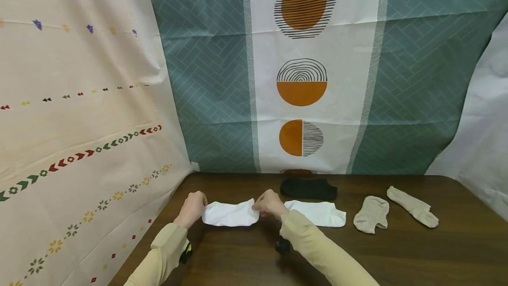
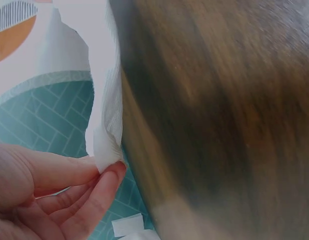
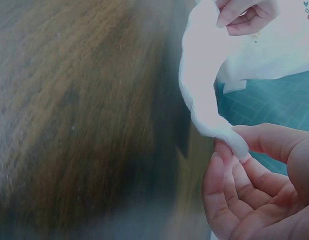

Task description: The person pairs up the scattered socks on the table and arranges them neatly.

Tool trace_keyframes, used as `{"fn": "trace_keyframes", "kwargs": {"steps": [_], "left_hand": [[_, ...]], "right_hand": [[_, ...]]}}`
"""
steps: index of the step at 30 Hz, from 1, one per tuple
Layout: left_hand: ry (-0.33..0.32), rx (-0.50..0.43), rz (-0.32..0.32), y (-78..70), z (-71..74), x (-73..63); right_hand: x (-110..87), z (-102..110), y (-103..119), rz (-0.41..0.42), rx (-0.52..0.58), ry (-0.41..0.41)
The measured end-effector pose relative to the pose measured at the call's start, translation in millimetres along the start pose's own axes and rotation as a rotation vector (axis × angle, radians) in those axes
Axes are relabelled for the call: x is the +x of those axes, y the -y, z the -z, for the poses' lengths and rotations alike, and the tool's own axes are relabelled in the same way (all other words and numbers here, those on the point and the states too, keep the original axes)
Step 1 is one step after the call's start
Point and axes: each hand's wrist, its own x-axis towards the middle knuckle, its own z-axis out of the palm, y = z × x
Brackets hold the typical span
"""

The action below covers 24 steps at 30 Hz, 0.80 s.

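Note:
Between both hands a white sock (image 1: 231, 214) is stretched sideways, held just over the dark wooden table (image 1: 234, 255). My left hand (image 1: 193, 208) pinches its left end between thumb and fingers. At the other end, my right hand (image 1: 271, 204) pinches the sock near its upper right corner. In the left wrist view the sock (image 2: 105, 90) hangs edge-on from the thumb and fingertips. The right wrist view shows the sock (image 3: 202, 70) sagging between the two hands. A second white sock (image 1: 317, 213) lies flat just right of my right hand, its left end hidden behind that hand.
Behind the second white sock lies a black sock (image 1: 308, 188). Farther right are a beige sock (image 1: 371, 214) and another beige sock (image 1: 412, 206) lying slanted. A patterned curtain (image 1: 214, 100) hangs along the table's back edge, and a cream cloth (image 1: 79, 144) hangs at the left.

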Motion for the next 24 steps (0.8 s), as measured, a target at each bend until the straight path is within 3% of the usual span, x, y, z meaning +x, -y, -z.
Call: {"fn": "trace_keyframes", "kwargs": {"steps": [8, 14, 24], "left_hand": [[-0.032, 0.000, -0.028, -10.2, -0.4, 3.3], [-0.015, -0.025, -0.015, -20.0, -2.5, 9.0], [-0.029, -0.029, -0.058, -32.3, -4.7, 15.3]], "right_hand": [[-1.6, 10, -1, 0.023, 0.008, 0.005], [-2.5, 18, -1, 0.013, 0.007, 0.000], [-0.5, 32, -3, -0.022, -0.041, -0.005]]}}
